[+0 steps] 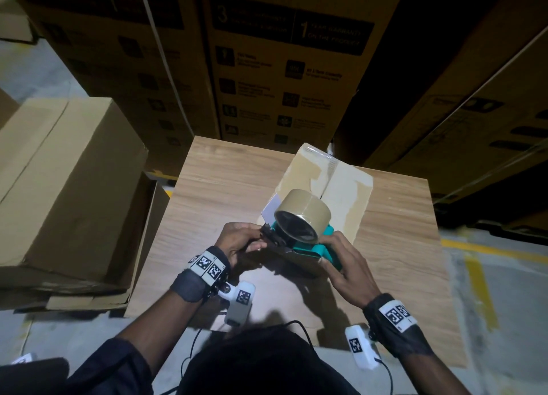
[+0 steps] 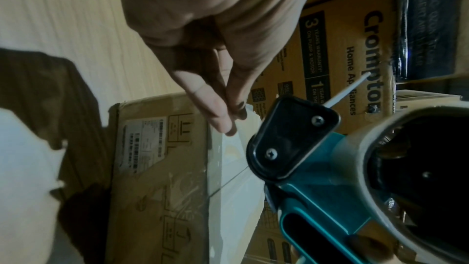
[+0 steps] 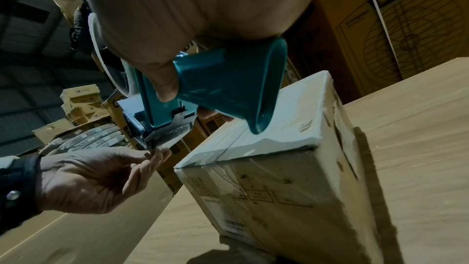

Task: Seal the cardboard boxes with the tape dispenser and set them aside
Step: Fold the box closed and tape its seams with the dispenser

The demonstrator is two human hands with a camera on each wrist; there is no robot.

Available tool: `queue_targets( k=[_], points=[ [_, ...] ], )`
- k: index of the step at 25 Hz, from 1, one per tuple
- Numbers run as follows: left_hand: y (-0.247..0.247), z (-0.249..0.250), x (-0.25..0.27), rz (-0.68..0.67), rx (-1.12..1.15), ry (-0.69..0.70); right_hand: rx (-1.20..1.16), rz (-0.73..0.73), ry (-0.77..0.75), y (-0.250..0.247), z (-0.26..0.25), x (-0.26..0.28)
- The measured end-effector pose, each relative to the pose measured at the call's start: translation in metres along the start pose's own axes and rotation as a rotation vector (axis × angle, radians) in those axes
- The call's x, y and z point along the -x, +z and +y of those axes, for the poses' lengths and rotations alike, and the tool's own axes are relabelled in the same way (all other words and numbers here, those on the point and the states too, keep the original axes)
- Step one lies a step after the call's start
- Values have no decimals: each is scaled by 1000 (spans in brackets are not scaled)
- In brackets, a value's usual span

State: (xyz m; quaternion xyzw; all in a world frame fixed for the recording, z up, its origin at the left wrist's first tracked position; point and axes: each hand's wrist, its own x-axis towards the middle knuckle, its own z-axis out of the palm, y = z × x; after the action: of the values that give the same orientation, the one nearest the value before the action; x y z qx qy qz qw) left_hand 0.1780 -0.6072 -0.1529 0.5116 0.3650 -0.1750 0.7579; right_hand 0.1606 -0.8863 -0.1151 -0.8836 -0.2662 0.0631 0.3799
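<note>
One tape dispenser [image 1: 308,240], two hands, one box [image 1: 341,181].

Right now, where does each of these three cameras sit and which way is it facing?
Head: worn on the head, looking down at the table; both forearms and hands show.
Left wrist: looks along the left hand pinching the tape end.
Right wrist: looks from under the right hand gripping the tape dispenser.
All three share the dispenser and the cardboard box.
</note>
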Motion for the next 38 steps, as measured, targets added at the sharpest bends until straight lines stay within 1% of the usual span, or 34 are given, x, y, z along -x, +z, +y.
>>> queue_targets(
  k=[2, 5, 7, 9, 11, 15, 22, 31, 34, 38],
  points=[
    [-1, 5, 1, 2, 13, 9, 15, -6, 15, -10, 5, 4],
    [-32, 16, -5, 76, 86, 41, 39, -15, 40, -35, 20, 20],
    [-47, 24, -7, 78, 31, 56, 51, -34, 55, -44, 26, 30],
    [-46, 27, -8, 88, -32, 80, 71, -26, 66, -41, 27, 33],
    [-41, 25, -13, 126, -76, 130, 74, -9, 80, -34, 30, 33],
    [-38, 10, -22, 197, -120, 185, 90, -9, 88, -27, 39, 33],
    [-33, 0, -22, 270, -192, 280, 117, -24, 71, -23, 39, 36],
    [-30, -5, -29, 265, -191, 201, 133, -52, 107, -15, 44, 38],
    [-32, -7, -33, 244, -137, 157, 130, -52, 112, -14, 43, 37],
    [-33, -9, -36, 201, -143, 105, 142, -57, 123, -13, 44, 37]
  ],
)
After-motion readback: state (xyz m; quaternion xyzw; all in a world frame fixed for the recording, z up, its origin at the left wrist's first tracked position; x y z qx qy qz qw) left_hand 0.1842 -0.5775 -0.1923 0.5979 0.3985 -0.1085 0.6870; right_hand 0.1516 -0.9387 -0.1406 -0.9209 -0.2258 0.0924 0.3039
